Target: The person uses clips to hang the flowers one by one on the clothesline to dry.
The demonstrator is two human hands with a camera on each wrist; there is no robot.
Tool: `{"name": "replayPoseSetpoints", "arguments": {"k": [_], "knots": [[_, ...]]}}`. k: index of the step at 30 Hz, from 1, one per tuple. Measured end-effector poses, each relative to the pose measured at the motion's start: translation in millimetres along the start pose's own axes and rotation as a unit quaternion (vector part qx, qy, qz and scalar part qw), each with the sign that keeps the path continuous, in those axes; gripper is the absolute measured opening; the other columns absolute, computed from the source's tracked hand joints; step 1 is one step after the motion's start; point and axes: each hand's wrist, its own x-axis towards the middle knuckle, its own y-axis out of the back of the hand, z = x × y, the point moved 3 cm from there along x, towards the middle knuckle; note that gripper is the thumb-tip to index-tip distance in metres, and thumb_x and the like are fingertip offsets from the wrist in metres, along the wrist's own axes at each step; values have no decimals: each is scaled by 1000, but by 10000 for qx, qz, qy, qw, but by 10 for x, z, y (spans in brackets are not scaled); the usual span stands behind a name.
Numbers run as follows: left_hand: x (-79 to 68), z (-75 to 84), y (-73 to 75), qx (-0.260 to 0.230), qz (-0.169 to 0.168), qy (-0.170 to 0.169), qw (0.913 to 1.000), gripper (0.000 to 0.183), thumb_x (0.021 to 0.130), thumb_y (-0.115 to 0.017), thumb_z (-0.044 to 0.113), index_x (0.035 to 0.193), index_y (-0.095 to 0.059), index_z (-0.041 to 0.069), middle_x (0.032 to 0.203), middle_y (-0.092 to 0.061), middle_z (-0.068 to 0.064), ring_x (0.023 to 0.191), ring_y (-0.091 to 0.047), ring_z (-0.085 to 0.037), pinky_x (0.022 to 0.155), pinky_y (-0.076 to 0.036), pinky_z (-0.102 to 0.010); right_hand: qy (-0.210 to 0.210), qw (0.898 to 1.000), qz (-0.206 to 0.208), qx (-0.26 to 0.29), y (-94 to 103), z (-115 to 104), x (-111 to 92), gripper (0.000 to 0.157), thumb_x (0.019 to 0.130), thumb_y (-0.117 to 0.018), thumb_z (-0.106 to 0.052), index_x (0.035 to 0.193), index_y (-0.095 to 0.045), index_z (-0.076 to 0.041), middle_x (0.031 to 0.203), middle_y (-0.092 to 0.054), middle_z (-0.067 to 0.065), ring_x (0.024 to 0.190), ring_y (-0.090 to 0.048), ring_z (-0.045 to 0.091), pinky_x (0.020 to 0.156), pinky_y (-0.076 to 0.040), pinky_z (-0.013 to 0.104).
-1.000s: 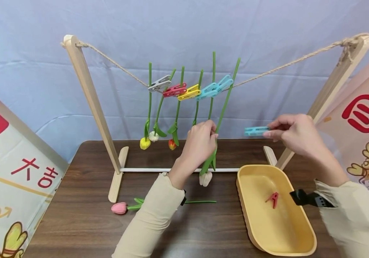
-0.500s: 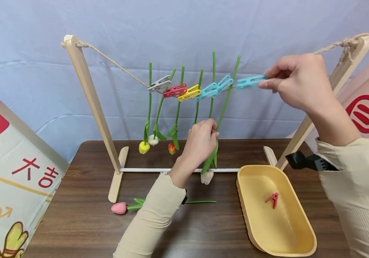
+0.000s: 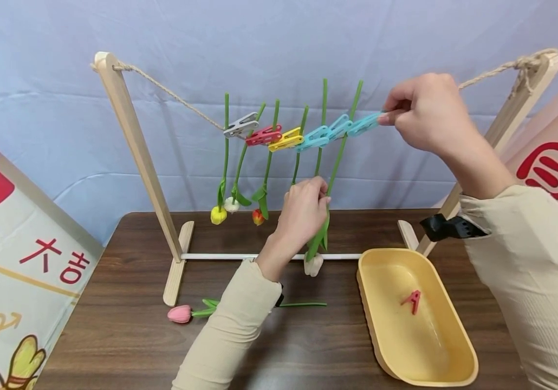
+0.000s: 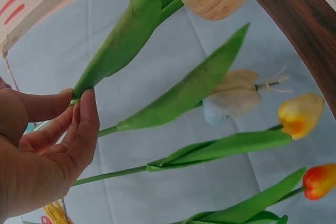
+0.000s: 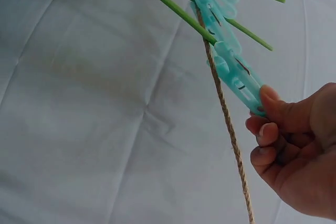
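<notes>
My left hand pinches the stem of a white tulip just above its leaf; the flower hangs head down. With thumb and fingers, my right hand pinches the handle end of a light blue clothespin. In the right wrist view, this clothespin's nose is at the twine and the green stem. How far its tips are parted cannot be told. Left of it, grey, red, yellow and two blue clothespins hold other tulips upside down on the twine.
A wooden frame carries the sagging twine. A yellow tub holds a red clothespin at the right. On the brown table lies a pink tulip, its stem partly behind the left sleeve.
My right hand has risen and moved left with the blue clothespin, from above the tub to the twine beside the tulip stem. The left hand stays nearly still.
</notes>
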Motion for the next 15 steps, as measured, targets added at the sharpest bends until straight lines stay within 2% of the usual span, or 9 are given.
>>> {"name": "replayPoseSetpoints", "arguments": {"k": [11, 15], "knots": [[8, 29, -48, 72, 39, -174, 9998, 7, 88, -63, 7, 92, -65, 1, 88, -67, -7, 83, -63, -21, 74, -48, -33, 263, 9988, -422, 10, -123, -33, 48, 13, 79, -65, 1, 66, -67, 2, 62, -63, 12, 60, -51, 24, 56, -34, 31], [11, 22, -77, 56, -25, -107, 9999, 9, 89, -62, 9, 94, -64, 2, 89, -66, -7, 84, -62, -20, 75, -48, -31, -57, 9978, -662, 17, -120, 1, 31, 12, 82, -66, -7, 78, -71, 4, 69, -66, 14, 64, -53, 25, 58, -35, 32]]}}
